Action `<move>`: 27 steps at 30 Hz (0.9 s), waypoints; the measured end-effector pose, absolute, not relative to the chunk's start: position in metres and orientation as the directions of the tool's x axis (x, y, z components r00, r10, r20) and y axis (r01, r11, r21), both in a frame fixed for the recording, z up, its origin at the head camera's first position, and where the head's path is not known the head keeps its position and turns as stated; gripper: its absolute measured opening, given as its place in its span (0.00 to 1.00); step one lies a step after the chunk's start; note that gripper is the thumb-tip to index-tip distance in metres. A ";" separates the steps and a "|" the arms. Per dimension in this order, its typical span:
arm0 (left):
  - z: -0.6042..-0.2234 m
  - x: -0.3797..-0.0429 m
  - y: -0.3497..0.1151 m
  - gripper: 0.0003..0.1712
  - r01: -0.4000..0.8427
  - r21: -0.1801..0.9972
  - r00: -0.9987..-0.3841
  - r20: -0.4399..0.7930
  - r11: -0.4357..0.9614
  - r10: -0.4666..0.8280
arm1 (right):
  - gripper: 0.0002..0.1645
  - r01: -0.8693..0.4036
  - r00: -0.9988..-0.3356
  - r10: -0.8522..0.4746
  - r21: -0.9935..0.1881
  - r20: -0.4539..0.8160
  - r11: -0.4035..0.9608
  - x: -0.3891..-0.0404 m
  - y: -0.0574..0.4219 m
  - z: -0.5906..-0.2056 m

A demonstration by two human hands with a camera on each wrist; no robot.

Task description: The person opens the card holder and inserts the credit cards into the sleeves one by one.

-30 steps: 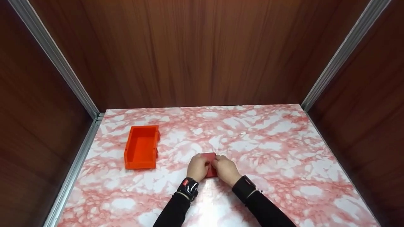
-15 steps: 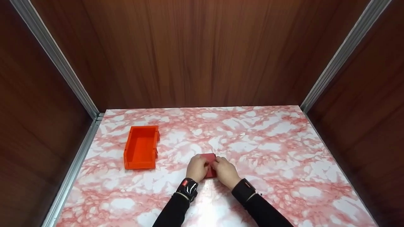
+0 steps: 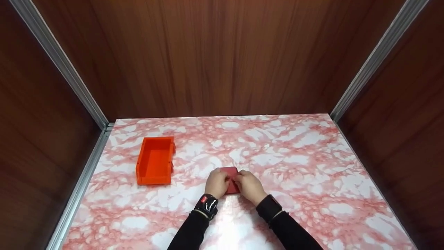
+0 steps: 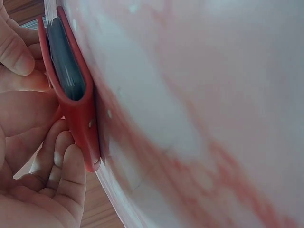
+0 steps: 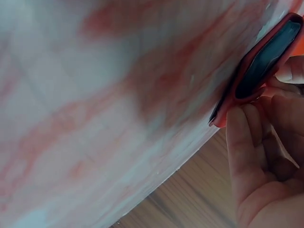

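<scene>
A small red wallet (image 3: 228, 171) lies on the table between both hands in the head view. My left hand (image 3: 217, 183) grips its left side and my right hand (image 3: 251, 187) pinches its right edge. Seen end-on in the left wrist view, the wallet (image 4: 81, 121) is a folded red cover around dark, shiny inner leaves (image 4: 69, 66). The left fingers curl against its lower side there. In the right wrist view the right hand (image 5: 266, 166) has its fingertips at the wallet's folded end (image 5: 232, 102). The fingers cover much of its top face.
An orange open bin (image 3: 138, 173) stands on the table to the left of the hands, with nothing visible inside. Brown wood-look panels (image 3: 222, 59) with metal corner rails (image 3: 73, 73) enclose the red-and-white marbled tabletop (image 3: 298, 149) at the back and sides.
Both hands stay at the wallet in nearly the same place. The right fingertips have shifted very slightly to the right at its edge. The orange bin has not moved.
</scene>
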State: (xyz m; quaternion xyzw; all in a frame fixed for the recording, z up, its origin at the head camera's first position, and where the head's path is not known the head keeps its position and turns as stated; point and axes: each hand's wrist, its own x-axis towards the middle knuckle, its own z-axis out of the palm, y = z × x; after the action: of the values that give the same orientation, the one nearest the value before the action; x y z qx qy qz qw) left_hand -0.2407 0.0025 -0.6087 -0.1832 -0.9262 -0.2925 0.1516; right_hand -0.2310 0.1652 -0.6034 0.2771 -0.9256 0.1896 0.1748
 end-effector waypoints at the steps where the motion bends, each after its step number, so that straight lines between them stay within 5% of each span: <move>1: -0.608 -0.241 0.002 0.07 0.423 0.487 -0.890 0.382 0.764 0.250 | 0.05 -0.577 -0.786 -0.442 -0.254 0.432 0.776 -0.231 0.165 -0.603; 19: -0.603 -0.240 0.003 0.05 0.420 0.457 -0.886 0.391 0.784 0.247 | 0.05 -0.548 -0.795 -0.377 -0.297 0.475 0.782 -0.233 0.162 -0.597; 27: -0.594 -0.237 -0.004 0.05 0.394 0.516 -0.896 0.399 0.760 0.194 | 0.03 -0.477 -0.851 -0.323 -0.352 0.414 0.805 -0.232 0.167 -0.588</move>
State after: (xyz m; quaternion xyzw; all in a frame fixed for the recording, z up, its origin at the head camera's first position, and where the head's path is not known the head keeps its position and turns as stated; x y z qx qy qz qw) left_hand -0.2374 -0.0041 -0.5945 -0.1592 -0.9239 -0.3073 0.1631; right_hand -0.2325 0.1672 -0.5884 0.2138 -0.9348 0.2272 0.1695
